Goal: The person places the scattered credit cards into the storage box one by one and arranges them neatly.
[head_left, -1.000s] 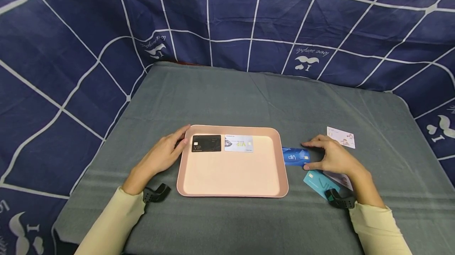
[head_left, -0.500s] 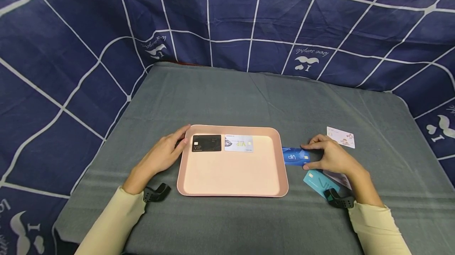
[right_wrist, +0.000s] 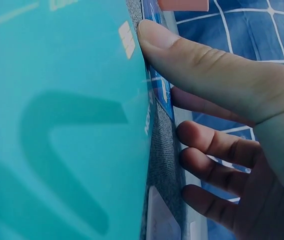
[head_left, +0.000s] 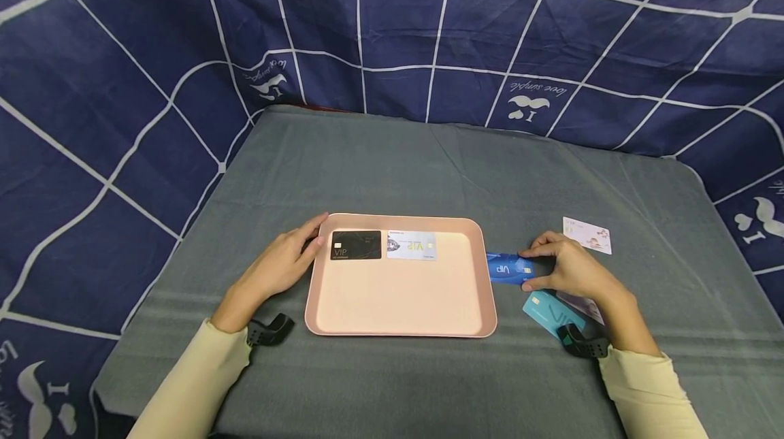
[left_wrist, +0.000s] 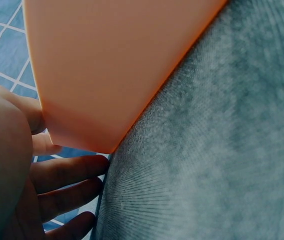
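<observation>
A pink tray (head_left: 401,296) lies in the middle of the head view, a black VIP card (head_left: 356,246) and a silver-white VIP card (head_left: 412,246) side by side along its far edge. My left hand (head_left: 283,261) holds its far left corner with thumb and index finger; in the left wrist view the other fingers (left_wrist: 69,172) extend below the rim. Beyond the tray's right side, my right hand (head_left: 572,267) pinches a blue VIP card (head_left: 510,269) by its edges. The card's left end meets the tray's rim. In the right wrist view, a teal card (right_wrist: 66,120) covers much of the frame.
Near the right wrist lie that teal card and a pale card (head_left: 582,305) half hidden by the hand. A pink-white card (head_left: 586,235) lies farther back. Grey cloth (head_left: 392,167) covers the table, with a dark blue gridded curtain (head_left: 392,24) behind it.
</observation>
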The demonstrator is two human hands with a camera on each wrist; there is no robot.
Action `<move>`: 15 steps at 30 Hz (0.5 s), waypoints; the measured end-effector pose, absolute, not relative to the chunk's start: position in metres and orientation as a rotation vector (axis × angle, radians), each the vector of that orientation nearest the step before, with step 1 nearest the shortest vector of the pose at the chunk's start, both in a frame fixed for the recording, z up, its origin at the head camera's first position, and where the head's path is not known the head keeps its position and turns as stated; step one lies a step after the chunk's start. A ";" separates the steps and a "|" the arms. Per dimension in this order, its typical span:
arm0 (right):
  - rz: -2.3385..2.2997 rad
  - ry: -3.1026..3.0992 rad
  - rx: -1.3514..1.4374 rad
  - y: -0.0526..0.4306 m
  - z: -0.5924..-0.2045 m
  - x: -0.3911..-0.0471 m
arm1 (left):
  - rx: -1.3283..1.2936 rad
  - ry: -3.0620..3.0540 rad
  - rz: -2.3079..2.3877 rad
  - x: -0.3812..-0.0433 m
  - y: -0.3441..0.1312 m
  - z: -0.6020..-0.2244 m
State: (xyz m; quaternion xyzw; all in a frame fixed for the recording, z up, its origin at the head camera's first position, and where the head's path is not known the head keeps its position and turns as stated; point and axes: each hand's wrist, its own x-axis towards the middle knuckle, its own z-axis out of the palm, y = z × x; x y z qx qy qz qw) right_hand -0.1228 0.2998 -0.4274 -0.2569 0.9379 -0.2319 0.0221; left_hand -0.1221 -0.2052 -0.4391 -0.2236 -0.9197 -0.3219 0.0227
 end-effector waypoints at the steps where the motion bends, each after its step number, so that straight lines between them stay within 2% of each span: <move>1: -0.720 2.901 -0.787 0.300 -0.427 -0.123 | -0.693 -2.848 -0.993 -0.122 -0.205 -0.439; 15: -0.712 2.884 -0.779 0.297 -0.423 -0.122 | -0.688 -2.864 -0.974 -0.122 -0.206 -0.439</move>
